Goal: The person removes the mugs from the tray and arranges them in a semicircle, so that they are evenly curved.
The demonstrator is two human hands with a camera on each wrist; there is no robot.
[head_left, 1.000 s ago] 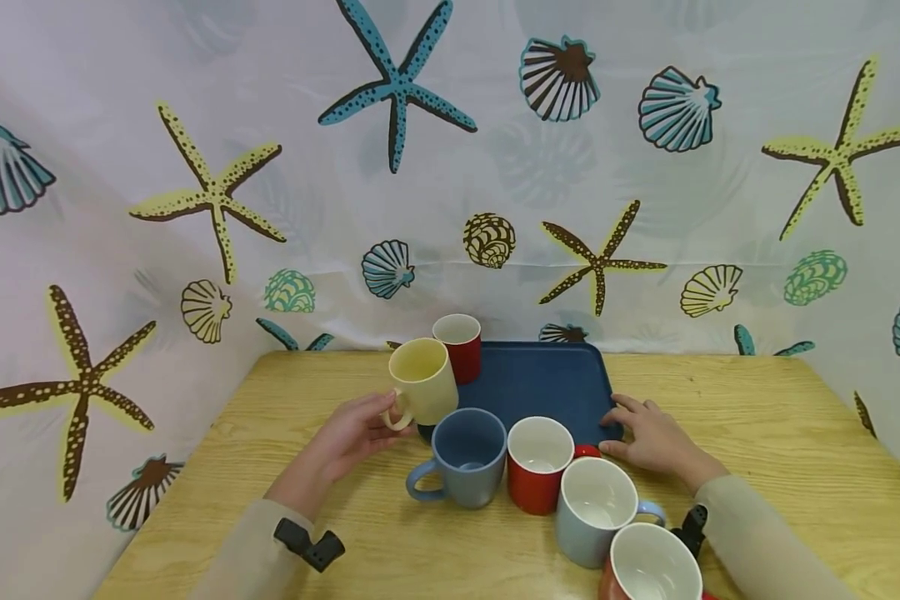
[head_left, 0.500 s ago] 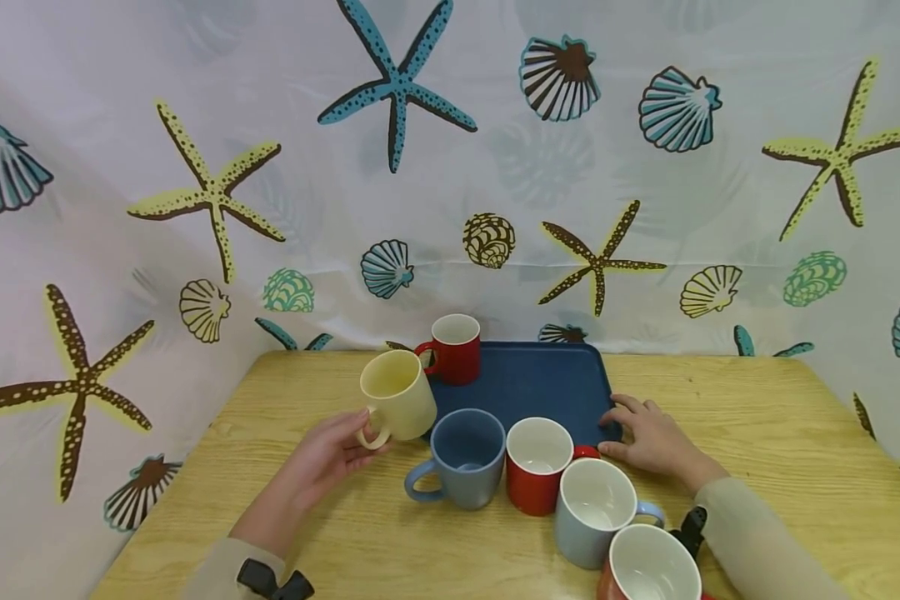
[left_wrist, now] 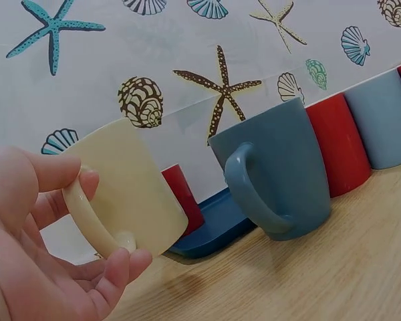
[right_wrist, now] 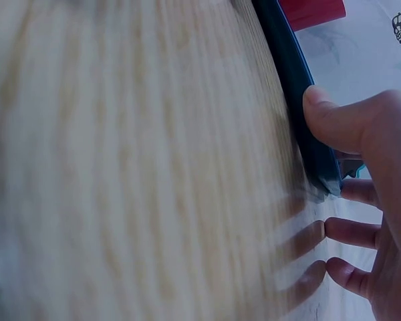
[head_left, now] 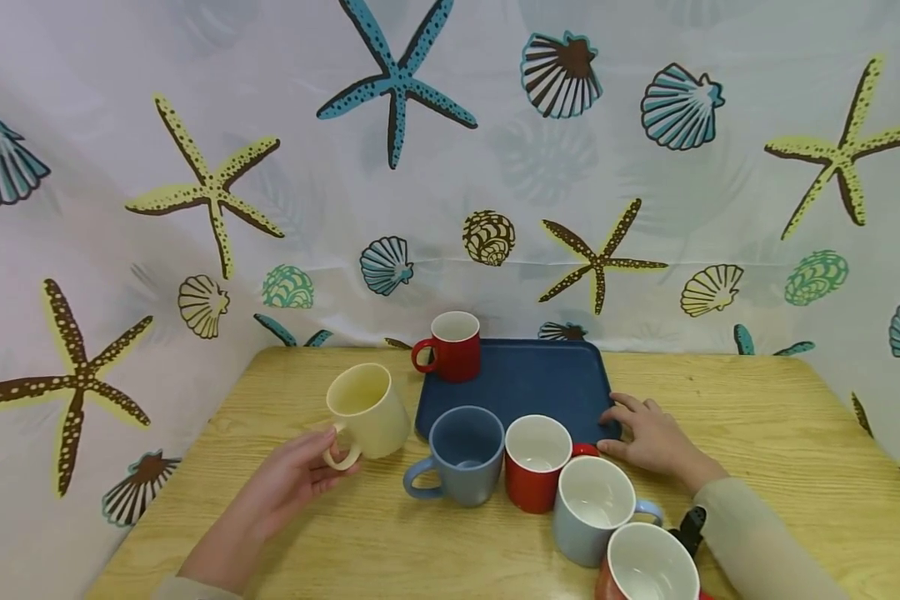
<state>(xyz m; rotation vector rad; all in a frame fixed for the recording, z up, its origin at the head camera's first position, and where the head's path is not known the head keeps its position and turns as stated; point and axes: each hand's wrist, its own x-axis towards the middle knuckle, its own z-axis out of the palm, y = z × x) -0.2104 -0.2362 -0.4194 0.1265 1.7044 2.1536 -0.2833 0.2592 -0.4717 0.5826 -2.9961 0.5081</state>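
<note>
My left hand (head_left: pixel 288 479) grips a pale yellow mug (head_left: pixel 375 421) by its handle, the thumb and fingers round it. The mug tilts a little and hangs just left of the dark blue tray (head_left: pixel 540 379); in the left wrist view the yellow mug (left_wrist: pixel 130 194) overlaps the tray (left_wrist: pixel 217 227). My right hand (head_left: pixel 652 437) rests at the tray's front right corner. The right wrist view has that hand's thumb (right_wrist: pixel 327 120) against the tray rim (right_wrist: pixel 297 87), with the other fingers spread toward the table. A red mug (head_left: pixel 457 354) stands upright on the tray's back left corner.
In front of the tray, a row of mugs runs toward the right: a blue mug (head_left: pixel 467 467), a red mug (head_left: pixel 531 483), a light blue mug (head_left: pixel 581 529) and an orange-red mug (head_left: pixel 648 575) near the right forearm. A cloth backdrop (head_left: pixel 450 192) closes off the wooden table's far edge.
My left hand has carried the yellow mug left and toward me, away from the red mug on the tray, whose handle now shows. My right hand stays at the tray corner.
</note>
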